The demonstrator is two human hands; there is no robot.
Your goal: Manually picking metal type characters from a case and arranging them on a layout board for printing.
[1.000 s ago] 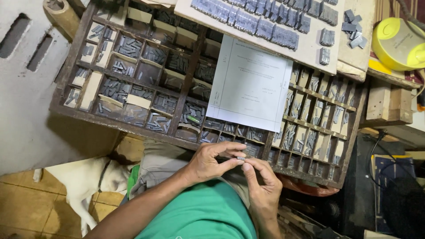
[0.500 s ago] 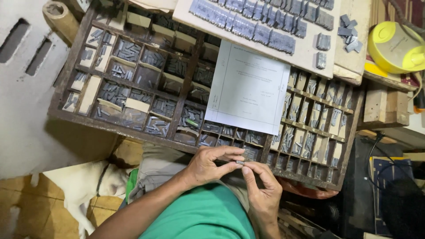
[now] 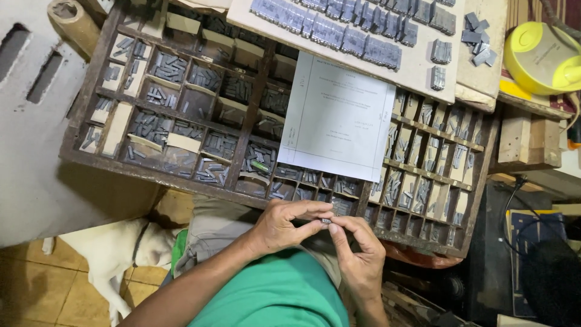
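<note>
Below the wooden type case, left hand and right hand meet fingertip to fingertip. Both pinch one small metal type piece. A printed sheet lies on the case.

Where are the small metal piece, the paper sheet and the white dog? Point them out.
small metal piece (image 3: pixel 326 221), head view, on its visible end between the fingertips of both hands.
paper sheet (image 3: pixel 338 115), head view, on its middle.
white dog (image 3: pixel 112 248), head view, on its body.
</note>
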